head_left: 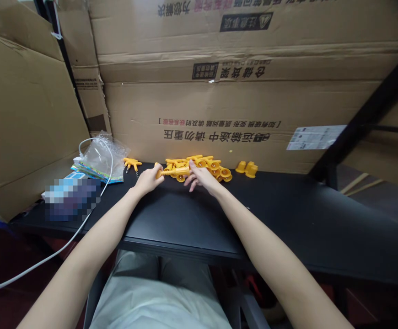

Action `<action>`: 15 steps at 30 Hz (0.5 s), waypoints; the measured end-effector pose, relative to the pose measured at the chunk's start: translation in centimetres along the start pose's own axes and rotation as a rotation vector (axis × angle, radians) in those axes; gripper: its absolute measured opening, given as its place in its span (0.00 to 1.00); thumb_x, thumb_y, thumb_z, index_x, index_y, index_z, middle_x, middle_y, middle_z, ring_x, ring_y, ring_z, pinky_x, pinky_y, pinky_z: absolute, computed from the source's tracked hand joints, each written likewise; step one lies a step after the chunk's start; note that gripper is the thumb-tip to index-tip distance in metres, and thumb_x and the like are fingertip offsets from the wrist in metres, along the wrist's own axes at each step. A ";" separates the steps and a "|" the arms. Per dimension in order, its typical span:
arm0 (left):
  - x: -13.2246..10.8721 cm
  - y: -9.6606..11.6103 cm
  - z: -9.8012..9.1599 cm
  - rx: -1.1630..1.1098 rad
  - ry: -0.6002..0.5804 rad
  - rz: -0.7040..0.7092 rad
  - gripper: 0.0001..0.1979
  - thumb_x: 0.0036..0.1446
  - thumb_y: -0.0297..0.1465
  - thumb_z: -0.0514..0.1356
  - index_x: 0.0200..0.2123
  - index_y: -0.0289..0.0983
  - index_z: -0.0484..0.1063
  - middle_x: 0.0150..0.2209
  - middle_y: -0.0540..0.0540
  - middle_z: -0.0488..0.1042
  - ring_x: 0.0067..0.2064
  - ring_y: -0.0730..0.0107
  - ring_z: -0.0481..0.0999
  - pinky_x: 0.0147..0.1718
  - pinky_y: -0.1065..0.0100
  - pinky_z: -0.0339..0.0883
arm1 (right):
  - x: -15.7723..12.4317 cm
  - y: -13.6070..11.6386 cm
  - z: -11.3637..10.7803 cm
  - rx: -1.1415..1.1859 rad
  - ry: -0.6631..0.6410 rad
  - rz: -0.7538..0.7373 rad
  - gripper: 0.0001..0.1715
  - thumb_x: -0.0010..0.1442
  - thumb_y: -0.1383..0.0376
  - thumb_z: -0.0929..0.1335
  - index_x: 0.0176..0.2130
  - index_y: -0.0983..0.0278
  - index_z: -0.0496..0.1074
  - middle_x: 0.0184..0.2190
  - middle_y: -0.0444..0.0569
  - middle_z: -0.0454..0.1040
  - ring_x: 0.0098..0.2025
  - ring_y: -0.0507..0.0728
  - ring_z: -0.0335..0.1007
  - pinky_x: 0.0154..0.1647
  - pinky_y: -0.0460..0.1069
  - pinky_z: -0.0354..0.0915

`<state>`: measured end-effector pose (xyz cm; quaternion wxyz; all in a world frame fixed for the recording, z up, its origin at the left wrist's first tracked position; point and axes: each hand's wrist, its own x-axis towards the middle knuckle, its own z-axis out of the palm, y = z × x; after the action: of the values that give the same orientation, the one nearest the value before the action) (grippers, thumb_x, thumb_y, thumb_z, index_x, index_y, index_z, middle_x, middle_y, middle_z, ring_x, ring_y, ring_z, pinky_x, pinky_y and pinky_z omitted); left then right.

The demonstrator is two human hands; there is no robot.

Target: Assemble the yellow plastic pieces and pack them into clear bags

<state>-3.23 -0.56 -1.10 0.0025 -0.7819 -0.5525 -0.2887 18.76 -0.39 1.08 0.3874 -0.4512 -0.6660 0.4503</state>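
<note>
My left hand (pixel 147 179) is curled round one end of a yellow plastic part (pixel 173 172) at the far edge of the black table (pixel 288 214). My right hand (pixel 201 177) pinches the other end of that same part, some fingers hanging loose. Just behind my hands lies a pile of several yellow plastic parts (pixel 212 167). A yellow T-shaped piece with screws (pixel 132 163) lies alone to the left of my left hand. Two small yellow caps (pixel 247 168) sit to the right of the pile.
Large cardboard boxes (pixel 240 91) wall in the back and left of the table. A clear plastic bag (pixel 100 157) on colourful packets lies at the left, with a white cable (pixel 82 224) looping off the table's edge. A black metal frame (pixel 363 119) slants at the right.
</note>
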 end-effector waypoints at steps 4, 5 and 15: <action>0.1 -0.4 0.1 -0.022 -0.002 -0.051 0.09 0.53 0.32 0.56 0.40 0.41 0.66 0.26 0.51 0.72 0.28 0.68 0.72 0.28 0.72 0.57 | 0.3 0.6 -0.8 0.001 0.006 -0.173 0.22 0.54 0.54 0.71 0.46 0.63 0.70 0.38 0.50 0.78 0.27 0.52 0.76 0.38 0.51 0.72; 0.1 -0.5 0.2 -0.032 0.000 -0.050 0.09 0.53 0.33 0.56 0.40 0.41 0.66 0.26 0.51 0.72 0.28 0.68 0.72 0.28 0.72 0.57 | 0.3 0.7 -0.8 0.002 0.011 -0.193 0.23 0.53 0.56 0.72 0.45 0.64 0.70 0.38 0.50 0.78 0.27 0.52 0.76 0.41 0.52 0.72; 0.1 -0.3 0.2 -0.046 -0.006 -0.057 0.09 0.53 0.35 0.57 0.39 0.41 0.65 0.26 0.51 0.72 0.28 0.68 0.72 0.28 0.71 0.58 | 0.5 0.7 0.6 0.052 0.160 -0.037 0.22 0.58 0.50 0.67 0.39 0.66 0.71 0.35 0.53 0.78 0.22 0.51 0.73 0.31 0.50 0.73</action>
<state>-3.38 -0.26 -1.32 -0.0255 -0.7668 -0.5676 -0.2988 18.21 0.06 0.23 0.4594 -0.4632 -0.6291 0.4227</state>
